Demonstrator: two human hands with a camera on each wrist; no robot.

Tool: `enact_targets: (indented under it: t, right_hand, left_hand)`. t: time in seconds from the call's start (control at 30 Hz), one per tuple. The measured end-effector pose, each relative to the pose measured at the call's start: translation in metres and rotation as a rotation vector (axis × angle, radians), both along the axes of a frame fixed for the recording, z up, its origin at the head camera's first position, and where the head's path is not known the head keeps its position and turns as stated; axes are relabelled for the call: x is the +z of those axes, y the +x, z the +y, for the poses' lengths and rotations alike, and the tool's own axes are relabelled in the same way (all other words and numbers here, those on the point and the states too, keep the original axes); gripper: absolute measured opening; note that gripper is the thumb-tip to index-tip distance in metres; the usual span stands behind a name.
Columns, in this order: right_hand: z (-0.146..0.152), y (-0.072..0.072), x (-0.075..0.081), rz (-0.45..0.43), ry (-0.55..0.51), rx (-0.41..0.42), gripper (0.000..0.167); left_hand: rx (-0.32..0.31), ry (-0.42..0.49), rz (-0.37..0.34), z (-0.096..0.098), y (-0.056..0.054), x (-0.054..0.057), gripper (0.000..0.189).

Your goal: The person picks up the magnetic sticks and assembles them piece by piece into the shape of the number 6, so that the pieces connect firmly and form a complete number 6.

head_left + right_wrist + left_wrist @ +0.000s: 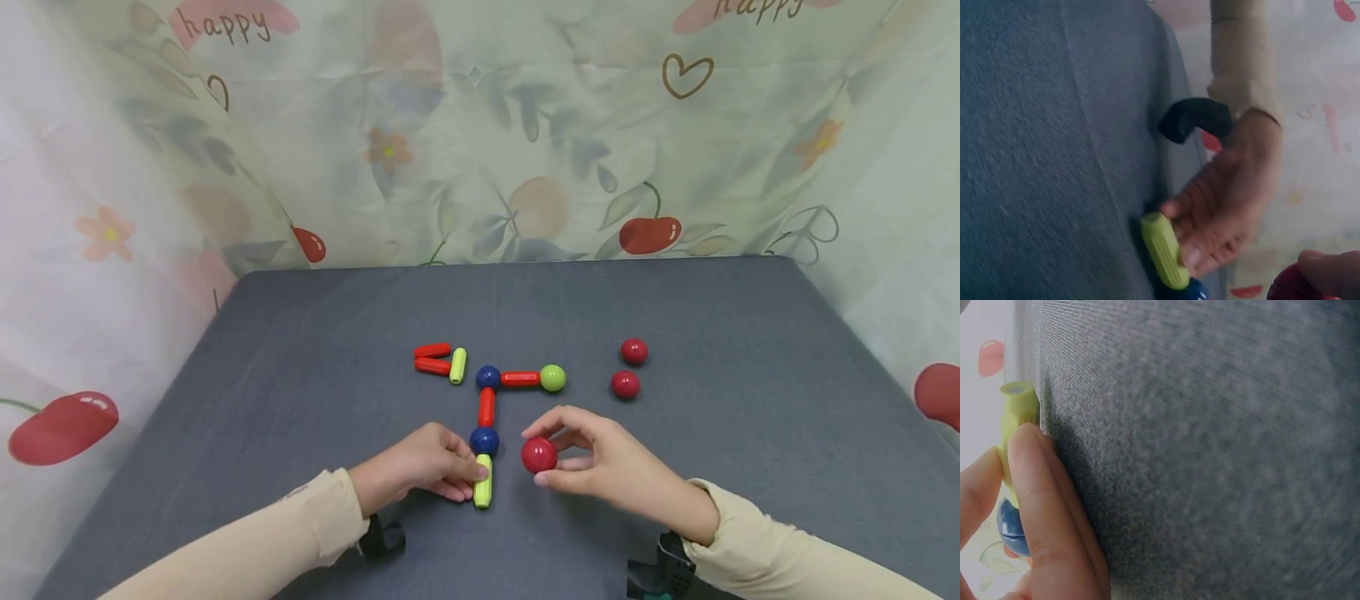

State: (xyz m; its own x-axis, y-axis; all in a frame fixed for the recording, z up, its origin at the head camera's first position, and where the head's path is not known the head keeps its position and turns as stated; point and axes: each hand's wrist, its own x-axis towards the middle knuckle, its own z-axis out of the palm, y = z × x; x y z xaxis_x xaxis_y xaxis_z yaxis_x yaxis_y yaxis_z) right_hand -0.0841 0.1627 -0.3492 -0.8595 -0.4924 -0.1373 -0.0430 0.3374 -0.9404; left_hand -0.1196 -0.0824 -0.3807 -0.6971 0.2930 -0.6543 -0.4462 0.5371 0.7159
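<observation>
My left hand [429, 464] pinches a yellow-green rod [483, 493] between thumb and fingers. The rod's upper end meets a dark blue ball [484, 440], and its free end shows a grey disc in the left wrist view. From that ball a red rod [487, 407] leads up to a second blue ball [488, 377]. Another red rod [521, 379] runs right from there to a green ball [553, 377]. My right hand [600, 454] holds a red ball [539, 455] by thumb and fingertips, just right of the lower blue ball and apart from it.
Two red balls [634, 352] lie at the back right of the grey cloth-covered table [337, 333]. Left of the joined pieces are two loose red rods [432, 366] and a loose yellow-green rod [458, 366]. A patterned curtain [465, 167] hangs behind the table.
</observation>
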Motion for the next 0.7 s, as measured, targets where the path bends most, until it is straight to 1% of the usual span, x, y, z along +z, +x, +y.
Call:
enact_targets:
  t: [0.13, 0.2, 0.37, 0.43, 0.53, 0.63, 0.7]
  right_hand:
    - [-0.011, 0.002, -0.009, -0.041, 0.021, 0.054, 0.04]
    - [-0.016, 0.003, -0.013, -0.043, 0.027, 0.09, 0.038]
    - [-0.029, 0.006, -0.022, -0.086, 0.033, 0.165, 0.034]
    - [-0.034, 0.007, -0.026, -0.109, 0.037, 0.182, 0.033]
    - [-0.04, 0.008, -0.031, -0.126, 0.046, 0.197, 0.033]
    - [-0.044, 0.009, -0.035, -0.125, 0.062, 0.21, 0.031]
    - [-0.045, 0.009, -0.038, -0.109, 0.077, 0.218, 0.03]
  left_hand:
    - [-0.004, 0.003, 0.01, 0.0, 0.0, 0.0, 0.016]
    - [-0.005, 0.009, 0.018, 0.0, 0.001, 0.0, 0.016]
    - [-0.018, 0.015, 0.058, -0.001, 0.002, -0.002, 0.017]
    - [-0.022, 0.015, 0.067, -0.001, 0.002, -0.003, 0.017]
    - [-0.019, 0.014, 0.058, -0.001, 0.002, -0.003, 0.018]
    - [-0.014, 0.012, 0.046, 0.0, 0.001, -0.003, 0.018]
    - [-0.011, 0.008, 0.04, 0.0, 0.001, -0.002, 0.017]
